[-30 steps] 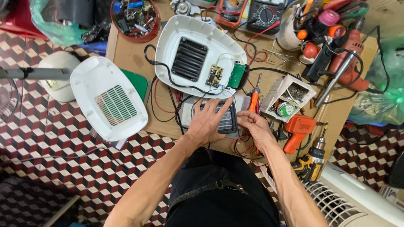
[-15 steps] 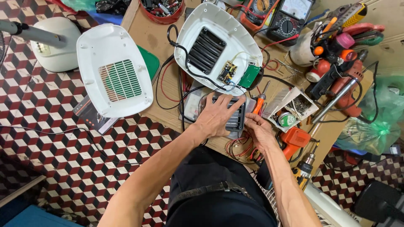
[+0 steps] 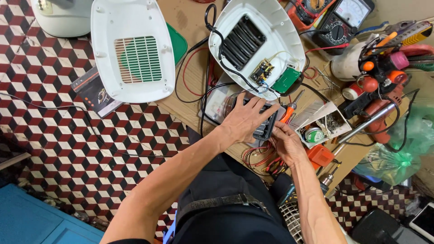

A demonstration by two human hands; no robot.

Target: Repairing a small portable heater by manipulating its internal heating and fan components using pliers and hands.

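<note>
The left hand [image 3: 244, 119] lies spread, fingers wide, flat on a dark ribbed block [image 3: 264, 126] at the middle of the desk [image 3: 190, 18]. The right hand [image 3: 285, 143], at four o'clock from the block, curls narrow against its edge; whether it grips anything I cannot tell. An orange-handled screwdriver [image 3: 289, 110] lies just beside the block at two o'clock. A white open shell [image 3: 257, 40] sits at twelve, a vented white cover [image 3: 131, 49] at ten.

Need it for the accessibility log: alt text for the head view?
A person's left hand presses flat on a dark ribbed block on a cluttered wooden workbench, while the right hand grips an orange-handled screwdriver beside it. An open white plastic housing with circuit boards lies just beyond.
</note>
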